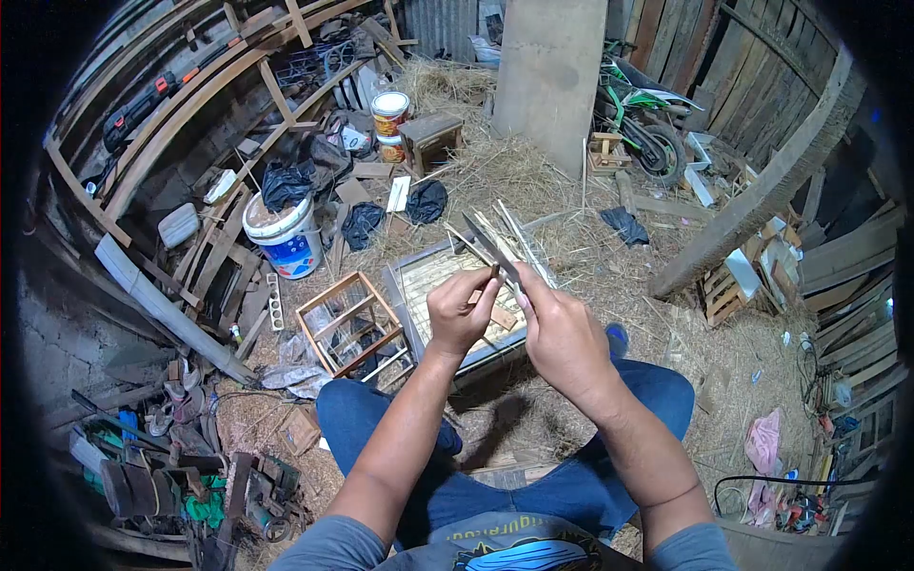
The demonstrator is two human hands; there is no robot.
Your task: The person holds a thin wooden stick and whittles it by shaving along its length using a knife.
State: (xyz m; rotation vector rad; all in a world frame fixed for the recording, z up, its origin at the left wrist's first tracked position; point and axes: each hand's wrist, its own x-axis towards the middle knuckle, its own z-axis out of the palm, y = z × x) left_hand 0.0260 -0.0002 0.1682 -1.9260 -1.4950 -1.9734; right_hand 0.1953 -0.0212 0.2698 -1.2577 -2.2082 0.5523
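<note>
Above a low tray-like board (411,317) with a slatted pale surface, my two hands are close together in the middle of the view. My right hand (562,328) is closed on a knife with a long dark blade (487,245), which points up and to the left. My left hand (464,309) is pinched around a small dark piece (495,271) near the blade. Thin pale strips (519,236) lie at the board's far end. A short flat wooden piece (500,315) shows on the board behind my hands.
A wooden frame (303,314) stands left of the board. Farther off are a white bucket (290,249), a stool (430,128), a tall panel (547,86) and a motorbike (652,143). A slanted post (752,205) rises at the right.
</note>
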